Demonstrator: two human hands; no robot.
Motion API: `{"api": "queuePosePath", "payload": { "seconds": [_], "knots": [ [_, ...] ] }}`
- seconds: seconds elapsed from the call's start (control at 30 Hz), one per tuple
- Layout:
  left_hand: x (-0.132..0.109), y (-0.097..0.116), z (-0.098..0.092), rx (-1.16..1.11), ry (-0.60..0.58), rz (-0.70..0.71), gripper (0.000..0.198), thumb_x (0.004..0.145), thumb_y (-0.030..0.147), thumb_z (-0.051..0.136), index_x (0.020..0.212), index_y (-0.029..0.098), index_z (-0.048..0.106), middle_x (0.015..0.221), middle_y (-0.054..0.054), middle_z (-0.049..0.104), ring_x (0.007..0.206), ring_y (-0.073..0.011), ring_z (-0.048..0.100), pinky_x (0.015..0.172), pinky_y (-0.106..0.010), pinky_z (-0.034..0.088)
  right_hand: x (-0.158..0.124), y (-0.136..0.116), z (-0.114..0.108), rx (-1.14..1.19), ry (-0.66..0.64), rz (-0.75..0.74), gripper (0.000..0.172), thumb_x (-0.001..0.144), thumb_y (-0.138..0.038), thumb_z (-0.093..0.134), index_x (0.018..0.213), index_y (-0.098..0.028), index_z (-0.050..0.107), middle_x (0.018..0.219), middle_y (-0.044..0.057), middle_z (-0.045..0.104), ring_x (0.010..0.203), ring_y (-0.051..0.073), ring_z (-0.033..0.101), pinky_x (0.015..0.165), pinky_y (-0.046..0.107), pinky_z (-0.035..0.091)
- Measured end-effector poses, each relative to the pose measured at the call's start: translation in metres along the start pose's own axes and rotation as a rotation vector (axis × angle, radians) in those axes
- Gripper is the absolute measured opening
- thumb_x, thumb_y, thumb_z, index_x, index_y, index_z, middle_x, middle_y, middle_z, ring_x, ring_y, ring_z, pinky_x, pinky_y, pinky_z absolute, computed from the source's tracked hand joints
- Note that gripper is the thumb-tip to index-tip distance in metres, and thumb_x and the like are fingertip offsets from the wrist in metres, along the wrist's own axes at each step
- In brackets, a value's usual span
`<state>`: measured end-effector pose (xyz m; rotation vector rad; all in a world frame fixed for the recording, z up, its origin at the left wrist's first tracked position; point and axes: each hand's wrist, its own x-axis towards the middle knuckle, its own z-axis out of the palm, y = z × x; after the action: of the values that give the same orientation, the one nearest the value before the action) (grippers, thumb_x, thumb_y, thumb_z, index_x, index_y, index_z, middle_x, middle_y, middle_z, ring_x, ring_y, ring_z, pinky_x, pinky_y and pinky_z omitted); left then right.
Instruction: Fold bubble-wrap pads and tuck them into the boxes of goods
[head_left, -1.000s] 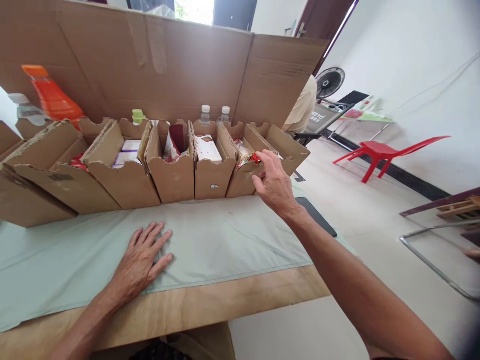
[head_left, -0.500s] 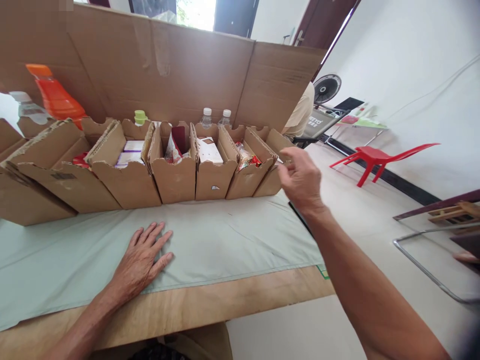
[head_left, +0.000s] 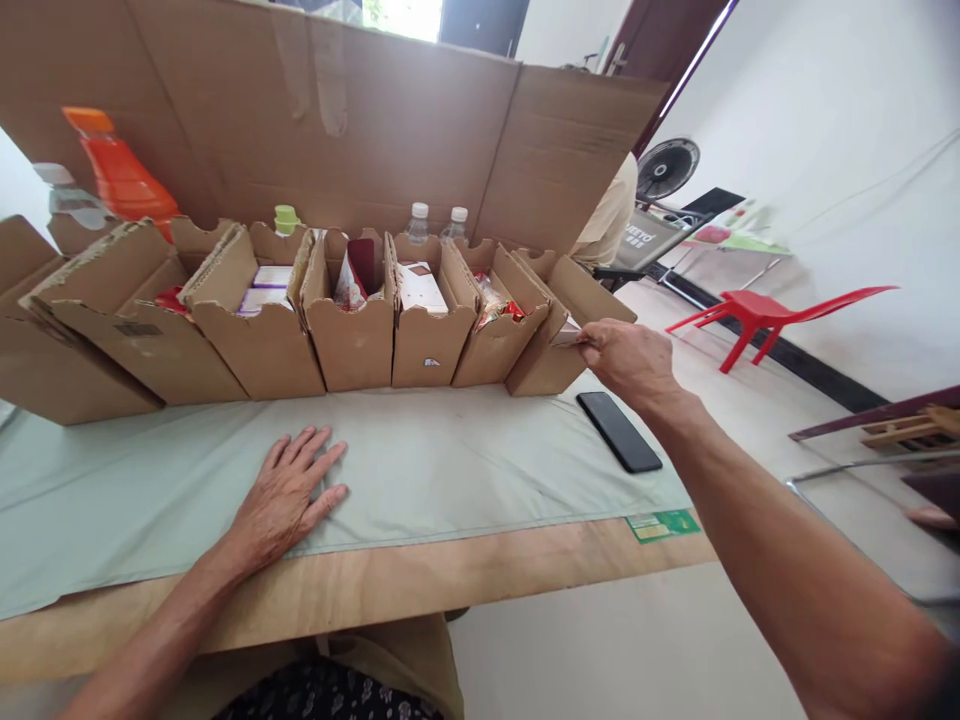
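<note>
Currently, item by item. My right hand [head_left: 628, 358]: at top edge of end box [head_left: 544, 368], far right of box row; fingers bunched together against pale packet [head_left: 568, 333] showing inside; cannot tell if packet actually gripped. My left hand [head_left: 289, 495]: flat, palm down, fingers spread on green cloth [head_left: 450, 465], holding nothing. Phone [head_left: 619, 430]: black, lying on cloth, just beside my right wrist, near end box. Cloth covers wooden table [head_left: 450, 585]; front edge bare.
</note>
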<state>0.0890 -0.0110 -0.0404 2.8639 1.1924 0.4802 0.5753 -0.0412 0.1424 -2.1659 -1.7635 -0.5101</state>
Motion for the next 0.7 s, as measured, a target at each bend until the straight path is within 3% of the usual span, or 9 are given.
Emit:
{"api": "queuePosePath", "payload": {
  "seconds": [0.23,0.33,0.47,0.57,0.63,0.7],
  "knots": [
    [0.0,0.0,0.0,-0.015,-0.004,0.007,0.057,0.104,0.056,0.042,0.147,0.024,0.061,0.161,-0.013,0.053,0.15,-0.0361,0.046,0.123,-0.061,0.034,-0.036,-0.041,-0.048,-0.075,-0.145,-0.239,0.031,0.082,-0.025,0.069,0.054,-0.022,0.056,0.053,0.003,0.051,0.06,0.015,0.044,0.063,0.033,0.025],
    [0.0,0.002,-0.001,-0.059,0.033,-0.021,0.056,0.104,0.056,0.043,0.145,0.023,0.062,0.159,-0.015,0.054,0.15,-0.0361,0.046,0.123,-0.059,0.036,-0.032,-0.085,-0.063,-0.055,-0.288,-0.328,0.03,0.08,-0.027,0.07,0.054,-0.021,0.055,0.05,0.0,0.047,0.053,0.013,0.038,0.06,0.031,0.022],
    [-0.001,0.002,-0.005,-0.139,0.147,-0.061,0.059,0.106,0.055,0.041,0.142,0.015,0.063,0.154,-0.021,0.056,0.15,-0.0395,0.044,0.118,-0.059,0.043,-0.01,-0.163,-0.071,0.038,-0.415,-0.354,0.033,0.081,-0.02,0.069,0.053,-0.019,0.051,0.05,-0.002,0.045,0.052,0.01,0.04,0.055,0.028,0.022],
    [0.0,-0.001,-0.006,-0.207,0.23,-0.086,0.056,0.105,0.054,0.044,0.139,0.014,0.063,0.151,-0.022,0.058,0.15,-0.0413,0.044,0.117,-0.061,0.044,0.005,-0.209,-0.077,0.453,-0.475,-0.326,0.024,0.088,-0.016,0.063,0.064,-0.017,0.064,0.058,-0.002,0.058,0.056,0.01,0.052,0.056,0.025,0.036],
    [-0.001,-0.003,-0.008,-0.27,0.262,-0.116,0.054,0.104,0.053,0.047,0.139,0.015,0.062,0.151,-0.021,0.058,0.15,-0.0416,0.044,0.118,-0.062,0.042,0.008,-0.219,-0.087,0.778,-0.39,-0.309,0.019,0.094,-0.018,0.059,0.083,-0.014,0.073,0.076,0.001,0.072,0.068,0.011,0.063,0.066,0.025,0.048],
    [-0.003,-0.003,-0.013,-0.345,0.278,-0.15,0.052,0.104,0.051,0.048,0.14,0.017,0.061,0.152,-0.02,0.057,0.151,-0.0413,0.043,0.12,-0.064,0.041,0.002,-0.209,-0.096,0.919,-0.168,-0.266,0.017,0.096,-0.022,0.062,0.096,-0.015,0.077,0.092,0.004,0.077,0.082,0.013,0.069,0.079,0.027,0.054]
  ]
}}
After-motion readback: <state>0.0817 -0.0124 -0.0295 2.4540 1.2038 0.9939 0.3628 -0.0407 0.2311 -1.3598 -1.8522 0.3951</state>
